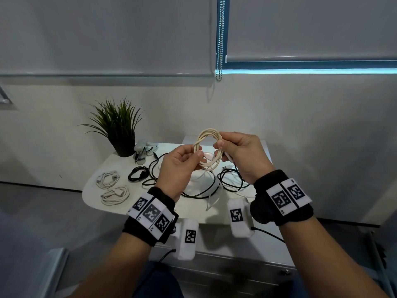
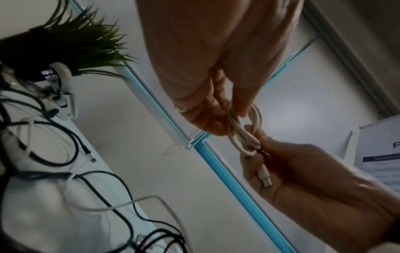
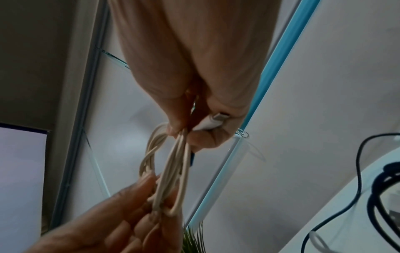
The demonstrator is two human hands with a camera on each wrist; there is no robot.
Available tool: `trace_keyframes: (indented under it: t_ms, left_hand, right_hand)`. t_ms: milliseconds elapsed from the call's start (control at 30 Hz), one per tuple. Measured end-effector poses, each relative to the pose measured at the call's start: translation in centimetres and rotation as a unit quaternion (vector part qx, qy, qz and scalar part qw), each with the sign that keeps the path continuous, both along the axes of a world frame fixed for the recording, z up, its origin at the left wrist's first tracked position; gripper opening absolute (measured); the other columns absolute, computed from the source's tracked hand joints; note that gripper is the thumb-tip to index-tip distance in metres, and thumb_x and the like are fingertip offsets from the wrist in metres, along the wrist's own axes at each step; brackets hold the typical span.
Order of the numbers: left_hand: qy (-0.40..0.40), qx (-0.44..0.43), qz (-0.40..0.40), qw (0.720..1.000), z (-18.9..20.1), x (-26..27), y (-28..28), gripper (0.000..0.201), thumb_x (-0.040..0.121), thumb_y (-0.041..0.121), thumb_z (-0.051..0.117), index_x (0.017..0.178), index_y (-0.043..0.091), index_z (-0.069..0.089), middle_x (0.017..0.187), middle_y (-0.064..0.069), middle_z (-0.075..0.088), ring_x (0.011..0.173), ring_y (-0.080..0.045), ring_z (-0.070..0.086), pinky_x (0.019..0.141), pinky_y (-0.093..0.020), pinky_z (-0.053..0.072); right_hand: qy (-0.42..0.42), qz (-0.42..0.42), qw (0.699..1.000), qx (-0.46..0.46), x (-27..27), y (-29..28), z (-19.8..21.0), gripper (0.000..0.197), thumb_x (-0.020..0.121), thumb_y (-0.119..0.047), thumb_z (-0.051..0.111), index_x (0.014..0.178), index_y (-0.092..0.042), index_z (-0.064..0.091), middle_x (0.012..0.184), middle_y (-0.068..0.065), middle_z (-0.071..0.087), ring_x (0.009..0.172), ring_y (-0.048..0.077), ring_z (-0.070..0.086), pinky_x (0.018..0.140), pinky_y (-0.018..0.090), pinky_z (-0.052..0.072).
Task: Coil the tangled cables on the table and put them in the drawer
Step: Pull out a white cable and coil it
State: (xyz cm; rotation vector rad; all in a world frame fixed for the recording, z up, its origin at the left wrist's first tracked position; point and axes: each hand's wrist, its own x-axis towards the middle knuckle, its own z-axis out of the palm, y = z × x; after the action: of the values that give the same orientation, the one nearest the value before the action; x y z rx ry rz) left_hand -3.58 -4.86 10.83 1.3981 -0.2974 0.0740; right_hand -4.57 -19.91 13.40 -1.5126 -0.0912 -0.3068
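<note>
I hold a cream cable coil [image 1: 209, 147] up over the white table [image 1: 193, 207] with both hands. My left hand [image 1: 193, 155] pinches the coil's left side between thumb and fingers. My right hand [image 1: 221, 147] pinches the right side and keeps the cable's white connector [image 3: 211, 123] against its palm. In the left wrist view the coil [image 2: 244, 133] hangs between the two hands, with the connector [image 2: 266, 178] lying in the right palm. Tangled black and white cables [image 1: 214, 188] lie on the table beneath the hands.
Two coiled white cables [image 1: 107, 179] [image 1: 115, 195] and a coiled black cable [image 1: 137, 175] lie at the table's left. A potted plant [image 1: 118, 130] and a stapler [image 1: 141, 152] stand at the back left. A grey cabinet front [image 1: 236, 269] shows below the near edge.
</note>
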Motion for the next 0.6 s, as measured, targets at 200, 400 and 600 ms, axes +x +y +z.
trace_keyframes:
  t_ms: [200, 400, 600]
  left_hand:
    - [-0.010, 0.062, 0.003, 0.998, -0.06, 0.10, 0.35, 0.014, 0.091, 0.012, 0.056, 0.081, 0.010, 0.065, 0.064, 0.003, 0.064, 0.059, -0.007, 0.058, 0.059, -0.017, 0.047]
    - [0.006, 0.012, 0.015, 1.000, -0.49, -0.10, 0.38, 0.016, 0.092, 0.011, 0.055, 0.080, 0.010, 0.065, 0.063, 0.002, 0.065, 0.061, -0.010, 0.059, 0.064, -0.020, 0.050]
    - [0.046, -0.087, 0.035, 0.995, -0.12, -0.01, -0.42, 0.013, 0.092, 0.006, 0.052, 0.086, 0.006, 0.062, 0.062, -0.004, 0.059, 0.059, -0.014, 0.056, 0.064, -0.024, 0.051]
  right_hand:
    - [0.022, 0.022, 0.999, -0.030, 0.03, 0.01, 0.02, 0.022, 0.091, -0.001, 0.054, 0.093, -0.017, 0.070, 0.070, 0.004, 0.060, 0.049, 0.007, 0.044, 0.047, 0.019, 0.034]
    - [0.018, 0.054, 0.998, -0.029, 0.14, 0.28, -0.27, 0.024, 0.092, -0.001, 0.053, 0.097, -0.018, 0.070, 0.067, 0.003, 0.056, 0.049, 0.009, 0.040, 0.047, 0.019, 0.032]
    - [-0.005, 0.064, 0.995, -0.077, 0.26, 0.10, -0.34, 0.026, 0.093, -0.003, 0.052, 0.107, -0.018, 0.068, 0.066, 0.001, 0.056, 0.057, 0.012, 0.044, 0.053, 0.021, 0.035]
